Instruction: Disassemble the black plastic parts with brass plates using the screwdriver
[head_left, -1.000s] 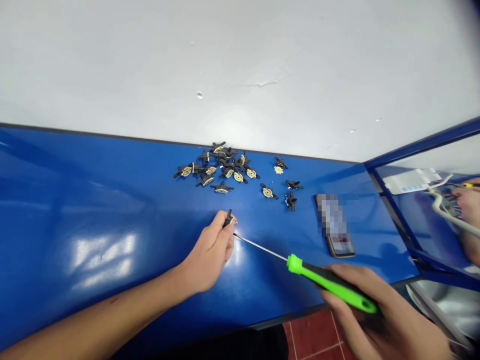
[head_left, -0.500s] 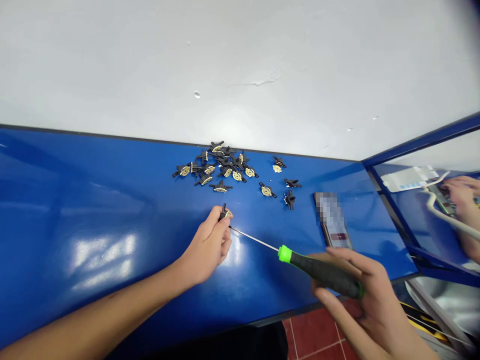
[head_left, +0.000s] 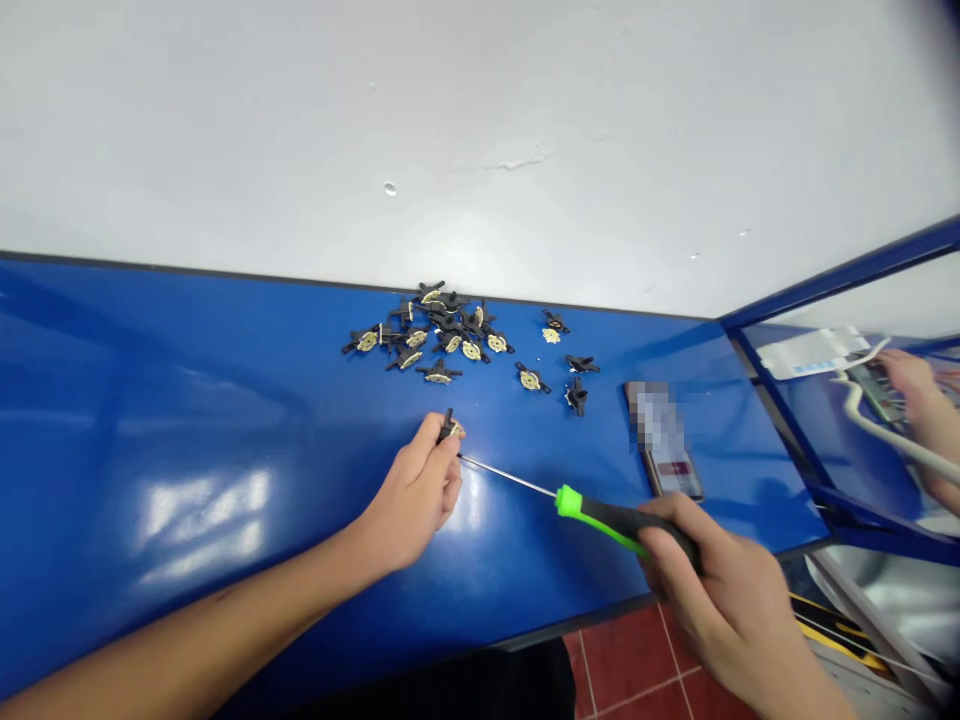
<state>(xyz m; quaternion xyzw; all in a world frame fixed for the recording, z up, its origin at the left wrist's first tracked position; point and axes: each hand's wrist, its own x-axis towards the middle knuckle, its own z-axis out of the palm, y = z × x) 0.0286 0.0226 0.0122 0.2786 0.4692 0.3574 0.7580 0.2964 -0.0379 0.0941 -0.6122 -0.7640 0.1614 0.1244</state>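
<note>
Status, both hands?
Left hand pinching small black part. Right hand gripping screwdriver, tip at part. Phone beside right hand, not blocking shaft.

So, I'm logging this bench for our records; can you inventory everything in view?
Clustered parts: over ten, black-and-gold, back of table
Scattered parts: about four, black-and-gold, right of cluster
Held part: one, black-and-gold, left fingers
Screwdriver: one, green-and-black, right hand
Phone: one, dark-edged, table's right
Table: one, blue, centre
Wall: one, white, behind
Frame: one, blue, right
White cable: one, far right
Floor tiles: several, red, below
Co-worker's hand: one, far right
Own hands: two, left, right
</note>
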